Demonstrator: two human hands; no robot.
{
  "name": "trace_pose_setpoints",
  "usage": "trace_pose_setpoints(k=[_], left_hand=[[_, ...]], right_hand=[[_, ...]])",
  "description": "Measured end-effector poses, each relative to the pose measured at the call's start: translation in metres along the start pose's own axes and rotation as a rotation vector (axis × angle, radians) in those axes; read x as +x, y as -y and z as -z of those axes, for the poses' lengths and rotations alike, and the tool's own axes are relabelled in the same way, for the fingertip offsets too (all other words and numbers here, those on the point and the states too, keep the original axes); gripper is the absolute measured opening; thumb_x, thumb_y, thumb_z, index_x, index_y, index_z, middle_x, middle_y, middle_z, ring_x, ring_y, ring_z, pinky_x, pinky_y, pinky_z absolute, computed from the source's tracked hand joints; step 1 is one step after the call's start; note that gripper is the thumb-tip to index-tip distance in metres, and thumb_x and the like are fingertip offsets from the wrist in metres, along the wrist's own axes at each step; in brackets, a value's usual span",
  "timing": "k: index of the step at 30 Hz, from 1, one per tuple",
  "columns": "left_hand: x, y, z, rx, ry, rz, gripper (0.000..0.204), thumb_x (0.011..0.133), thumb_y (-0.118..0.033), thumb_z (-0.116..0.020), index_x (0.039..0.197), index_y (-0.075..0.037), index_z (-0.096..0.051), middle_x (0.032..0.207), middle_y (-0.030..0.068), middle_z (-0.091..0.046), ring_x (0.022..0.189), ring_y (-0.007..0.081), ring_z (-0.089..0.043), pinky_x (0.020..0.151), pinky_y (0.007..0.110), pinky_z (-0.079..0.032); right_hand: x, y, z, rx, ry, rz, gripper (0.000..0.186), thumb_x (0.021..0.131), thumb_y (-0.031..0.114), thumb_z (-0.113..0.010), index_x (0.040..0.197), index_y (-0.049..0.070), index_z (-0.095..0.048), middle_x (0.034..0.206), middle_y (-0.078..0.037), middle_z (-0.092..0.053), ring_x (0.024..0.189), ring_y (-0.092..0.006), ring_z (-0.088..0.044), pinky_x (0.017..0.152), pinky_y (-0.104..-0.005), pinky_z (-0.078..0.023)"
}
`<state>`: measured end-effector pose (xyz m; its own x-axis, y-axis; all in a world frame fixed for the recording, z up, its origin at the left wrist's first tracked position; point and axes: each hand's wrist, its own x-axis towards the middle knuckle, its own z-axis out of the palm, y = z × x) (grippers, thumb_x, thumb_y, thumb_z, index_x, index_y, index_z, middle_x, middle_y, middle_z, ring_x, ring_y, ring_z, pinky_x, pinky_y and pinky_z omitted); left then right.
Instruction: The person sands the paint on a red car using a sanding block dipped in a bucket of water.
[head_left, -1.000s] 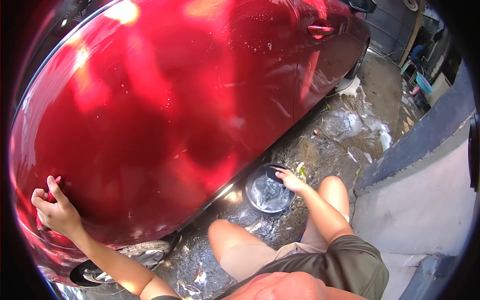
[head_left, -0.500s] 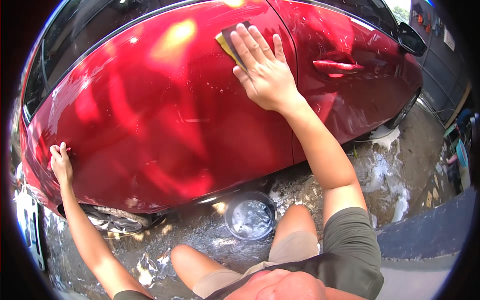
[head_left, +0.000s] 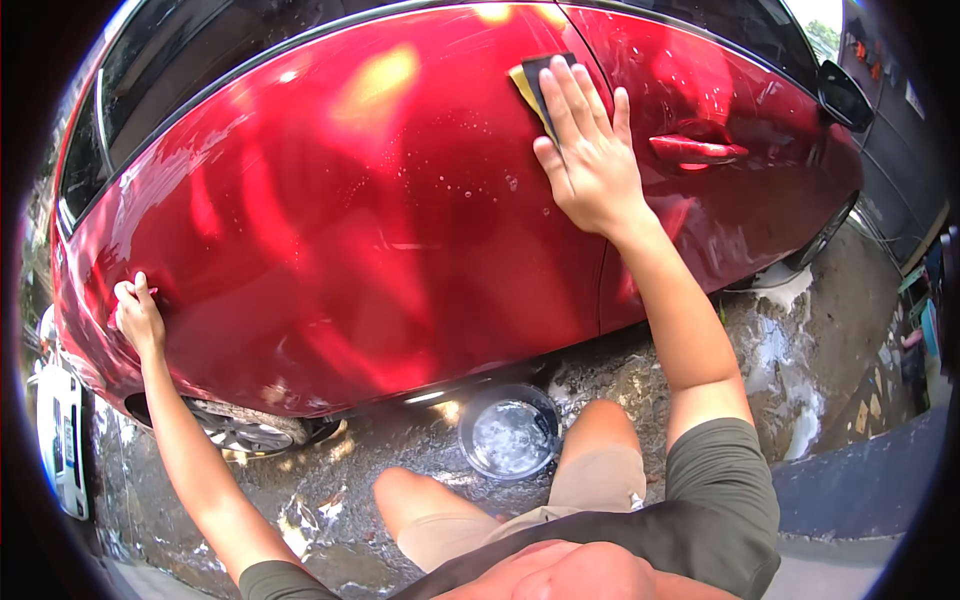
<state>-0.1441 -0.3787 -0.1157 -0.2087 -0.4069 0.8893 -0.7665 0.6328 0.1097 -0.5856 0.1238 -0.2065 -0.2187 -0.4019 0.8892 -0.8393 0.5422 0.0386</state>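
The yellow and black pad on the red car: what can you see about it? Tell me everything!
The pad has a dark, nearly black layer facing out and a yellow layer showing along its left edge. It looks soft, maybe sponge or cloth. It lies high against the side of the red car, just left of a door seam, with a red door handle off to the right. The person's right grip is spread over it, hiding part of its shape.

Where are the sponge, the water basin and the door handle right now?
Sponge (head_left: 535, 80): head view, on its dark part, beside the yellow edge.
Water basin (head_left: 511, 393): head view, on the inner wall of the far side.
Door handle (head_left: 696, 150): head view, middle of the red bar.
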Motion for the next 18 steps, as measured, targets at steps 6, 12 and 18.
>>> trace_pose_setpoints(k=[6,12,18], left_hand=[[0.004,-0.008,-0.012,-0.101,0.027,-0.016,0.053,0.097,-0.055,-0.045,0.089,-0.003,-0.052,0.077,0.0175,-0.065,0.081,0.0401,-0.062,0.077,0.050,-0.043],[-0.005,-0.012,-0.013,-0.058,-0.103,-0.069,0.054,0.097,-0.056,-0.046,0.087,-0.004,-0.053,0.077,0.0179,-0.065,0.076,0.0398,-0.061,0.073,0.049,-0.043],[0.002,-0.011,-0.011,-0.058,-0.118,-0.068,0.056,0.096,-0.058,-0.045,0.090,-0.003,-0.057,0.079,0.0180,-0.065,0.081,0.0401,-0.061,0.075,0.049,-0.042]], right_hand=[[0.060,-0.017,0.006,-0.068,0.005,-0.013,0.062,0.101,0.037,-0.039,0.155,0.011,-0.025,0.161,-0.009,-0.023,0.149,-0.0250,-0.021,0.120,-0.0527,-0.003],[0.012,-0.026,0.004,-0.009,-0.058,0.036,0.062,0.101,0.036,-0.042,0.155,0.011,-0.026,0.161,-0.011,-0.024,0.148,-0.0278,-0.023,0.120,-0.0540,-0.006],[-0.027,-0.032,0.011,-0.040,0.071,0.023,0.064,0.101,0.033,-0.040,0.157,0.010,-0.017,0.163,-0.009,-0.018,0.151,-0.0266,-0.016,0.120,-0.0516,-0.001]])
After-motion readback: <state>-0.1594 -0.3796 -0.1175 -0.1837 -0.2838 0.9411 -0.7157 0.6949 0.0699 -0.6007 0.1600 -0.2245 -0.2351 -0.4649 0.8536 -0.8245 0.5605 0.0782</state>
